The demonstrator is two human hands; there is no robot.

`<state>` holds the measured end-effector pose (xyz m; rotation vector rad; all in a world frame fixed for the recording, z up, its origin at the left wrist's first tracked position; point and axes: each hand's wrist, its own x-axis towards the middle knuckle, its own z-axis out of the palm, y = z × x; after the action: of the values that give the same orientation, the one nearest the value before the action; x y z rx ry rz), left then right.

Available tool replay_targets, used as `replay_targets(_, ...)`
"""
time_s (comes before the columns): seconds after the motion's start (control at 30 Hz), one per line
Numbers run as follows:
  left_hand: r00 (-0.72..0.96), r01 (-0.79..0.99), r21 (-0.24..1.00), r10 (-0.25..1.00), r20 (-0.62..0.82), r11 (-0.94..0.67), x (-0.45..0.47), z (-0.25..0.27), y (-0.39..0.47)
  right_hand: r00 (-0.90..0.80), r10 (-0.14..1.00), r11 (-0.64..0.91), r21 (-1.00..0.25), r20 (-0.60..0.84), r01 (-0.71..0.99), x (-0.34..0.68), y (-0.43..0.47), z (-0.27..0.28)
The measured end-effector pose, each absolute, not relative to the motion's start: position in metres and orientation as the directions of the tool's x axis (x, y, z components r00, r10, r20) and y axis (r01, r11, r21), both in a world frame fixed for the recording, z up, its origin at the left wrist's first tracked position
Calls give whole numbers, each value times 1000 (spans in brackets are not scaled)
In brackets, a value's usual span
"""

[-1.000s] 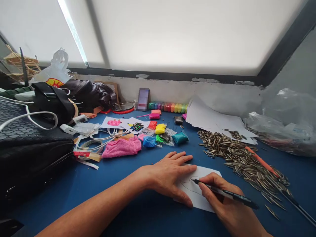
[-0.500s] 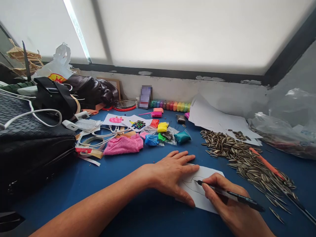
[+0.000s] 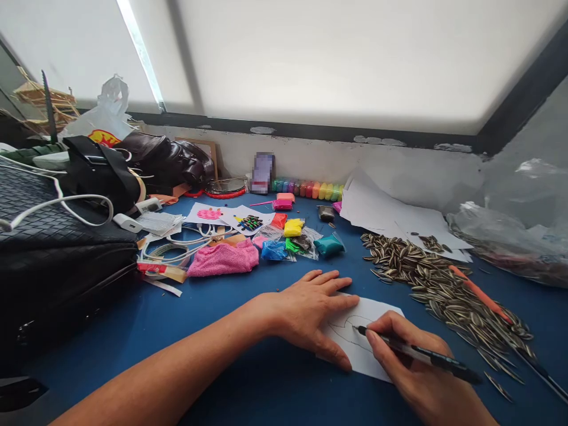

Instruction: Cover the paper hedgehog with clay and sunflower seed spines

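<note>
On the blue table lies a small sheet of white paper [image 3: 379, 307] with a thin outline drawn on it. My left hand [image 3: 310, 313] rests flat with its fingers spread, covering the paper's left part. A black pen [image 3: 426, 355] is pinched in my right hand [image 3: 412, 355], its tip on or just above the drawn line. Right of the paper spreads a heap of striped sunflower seeds [image 3: 426, 278]. An orange-handled tool [image 3: 481, 294] lies across the seeds.
Bagged clay [image 3: 329, 245] in several colours and a pink cloth [image 3: 224, 258] lie beyond my left hand. Two decorated cards [image 3: 248, 216] sit behind them. White sheets [image 3: 373, 207] are stacked at back right, near a plastic bag [image 3: 510, 236]. A black bag [image 3: 66, 260] stands left.
The pen tip has shifted slightly to the right along the drawing, with my right hand. My left hand stays in place on the paper.
</note>
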<state>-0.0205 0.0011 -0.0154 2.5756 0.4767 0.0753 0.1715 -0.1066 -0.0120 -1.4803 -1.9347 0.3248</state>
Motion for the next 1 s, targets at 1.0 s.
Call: replay_targets(1.0,740,560,469,667,87,-683,-8,-15,0,-44,891,336,-589,453,735,189,-128,-11)
